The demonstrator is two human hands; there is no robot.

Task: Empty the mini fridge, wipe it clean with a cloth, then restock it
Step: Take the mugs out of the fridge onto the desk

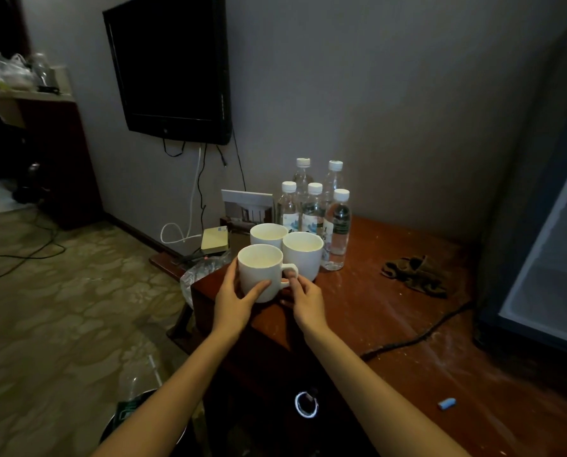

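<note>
Front mug: white, upright, at the front left corner of the cabinet top; whether its base rests on the wood cannot be told; left hand curled round the mug's body, thumb on the near side, fingers round the far side; right hand pinching the handle, which points right; two more white mugs, right mug and back mug, just behind the front mug and touching or nearly touching it; five clear water bottles with white caps, upright in a tight cluster behind the mugs, by the wall; brown cloth crumpled on the cabinet top, well to the right of the mugs; mini fridge at the right edge of the view, standing on the same top, cut off by the frame; dark cable running across the wood from the fridge toward the front edge; small blue object near the front right; picture card upright to the left of the bottles; yellow box lower left of it; television on the wall above; patterned carpet at left
</note>
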